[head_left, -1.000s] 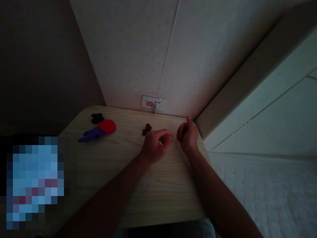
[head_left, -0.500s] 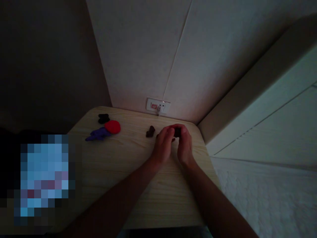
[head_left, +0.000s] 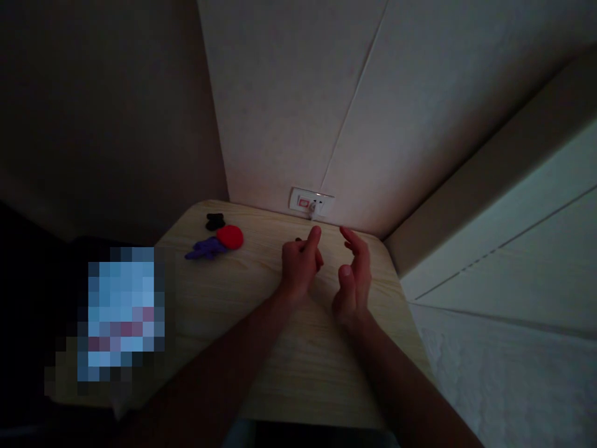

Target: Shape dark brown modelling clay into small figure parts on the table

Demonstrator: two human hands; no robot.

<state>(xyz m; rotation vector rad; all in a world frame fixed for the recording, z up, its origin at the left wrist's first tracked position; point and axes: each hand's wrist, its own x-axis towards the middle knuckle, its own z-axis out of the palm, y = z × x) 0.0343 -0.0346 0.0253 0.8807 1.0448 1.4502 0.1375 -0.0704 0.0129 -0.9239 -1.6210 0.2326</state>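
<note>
My left hand point(head_left: 301, 264), curled with its thumb up, hides its palm, so I can't tell whether it holds anything. A small dark-brown lump point(head_left: 298, 239) peeks out behind it, toward the far edge of the pale wood-grain table point(head_left: 224, 286). My right hand point(head_left: 355, 274) is spread wide, nothing visible in it. A knobbly purple piece point(head_left: 208, 247), flat red disc point(head_left: 230, 237) and black lump point(head_left: 215, 221) cluster near the far left corner, probably to leave my hands room.
</note>
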